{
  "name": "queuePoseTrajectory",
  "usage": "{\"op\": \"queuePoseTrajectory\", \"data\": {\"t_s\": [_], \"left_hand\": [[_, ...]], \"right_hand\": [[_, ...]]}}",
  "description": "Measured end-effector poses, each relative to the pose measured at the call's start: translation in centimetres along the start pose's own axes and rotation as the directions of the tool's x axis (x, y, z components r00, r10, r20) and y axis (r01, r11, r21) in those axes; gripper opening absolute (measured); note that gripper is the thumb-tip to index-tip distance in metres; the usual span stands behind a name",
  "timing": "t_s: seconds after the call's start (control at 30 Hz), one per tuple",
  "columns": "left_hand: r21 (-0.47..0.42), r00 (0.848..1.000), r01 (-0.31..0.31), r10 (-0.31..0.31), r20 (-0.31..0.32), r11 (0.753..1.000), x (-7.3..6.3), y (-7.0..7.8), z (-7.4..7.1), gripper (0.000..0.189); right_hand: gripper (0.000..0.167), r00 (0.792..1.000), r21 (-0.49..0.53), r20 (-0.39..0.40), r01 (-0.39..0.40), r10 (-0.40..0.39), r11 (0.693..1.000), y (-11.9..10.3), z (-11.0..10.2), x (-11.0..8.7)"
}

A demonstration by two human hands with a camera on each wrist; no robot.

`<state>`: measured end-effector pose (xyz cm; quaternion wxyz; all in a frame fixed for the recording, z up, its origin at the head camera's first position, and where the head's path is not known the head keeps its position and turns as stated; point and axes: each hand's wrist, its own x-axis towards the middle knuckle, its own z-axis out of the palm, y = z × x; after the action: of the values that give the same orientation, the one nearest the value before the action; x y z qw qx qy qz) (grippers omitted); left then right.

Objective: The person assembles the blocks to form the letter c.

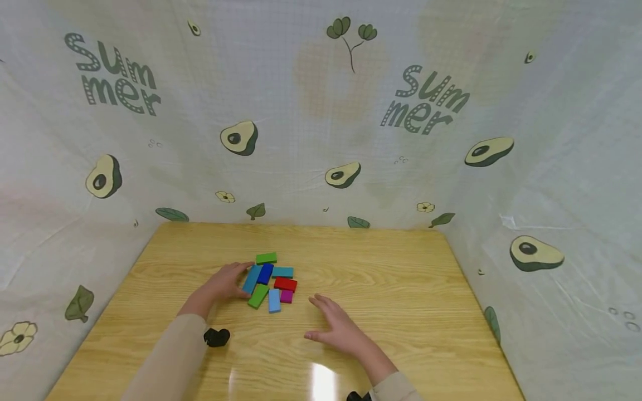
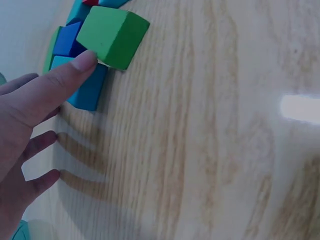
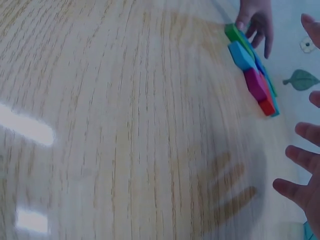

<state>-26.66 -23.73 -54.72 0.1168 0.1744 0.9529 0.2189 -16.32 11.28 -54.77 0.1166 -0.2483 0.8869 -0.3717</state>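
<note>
Several coloured toy blocks lie grouped on the table. My left hand point(image 1: 227, 282) is at the group's left side, next to a long teal block point(image 1: 252, 280). Its thumb is at the near end of that block and its index finger by the far end; the other fingers are spread. In the left wrist view the thumb overlaps the teal block point(image 2: 89, 90), close to a green block point(image 2: 112, 35). A dark blue block point(image 1: 265, 274) lies against the teal one. My right hand point(image 1: 337, 327) hovers right of the group, fingers apart, holding nothing.
Around the group's edge are another green block point(image 1: 266, 258), a smaller teal block point(image 1: 283, 272), a red block point(image 1: 285, 284), a magenta block point(image 1: 286, 296) and a light blue block point(image 1: 274, 301). A printed curtain point(image 1: 301, 195) surrounds the wooden table point(image 1: 381, 267) at the back and sides.
</note>
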Motion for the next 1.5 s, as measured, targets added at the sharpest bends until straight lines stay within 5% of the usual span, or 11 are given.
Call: {"op": "queuePoseTrajectory", "data": {"t_s": [0.6,0.87,1.23,1.5], "left_hand": [[0.069,0.996,0.030,-0.036,0.085,0.997,0.3,-0.4,-0.3,0.096],[0.054,0.996,0.043,-0.047,0.075,0.998,0.5,-0.6,0.0,0.094],[-0.083,0.998,0.056,-0.053,0.032,0.995,0.3,-0.9,0.2,0.097],[-0.203,1.000,-0.007,0.013,0.028,0.979,0.2,-1.3,-0.5,0.100]], "right_hand": [[0.064,0.998,0.103,-0.060,0.007,0.000,0.995,0.1,1.8,-0.7],[0.059,0.997,0.170,-0.078,-0.011,0.025,0.985,0.0,2.1,-0.7],[0.058,0.996,0.200,-0.080,-0.019,0.036,0.980,-0.1,1.9,-0.7],[0.059,0.994,0.184,-0.110,0.004,0.017,0.983,0.4,1.7,-0.6]]}}
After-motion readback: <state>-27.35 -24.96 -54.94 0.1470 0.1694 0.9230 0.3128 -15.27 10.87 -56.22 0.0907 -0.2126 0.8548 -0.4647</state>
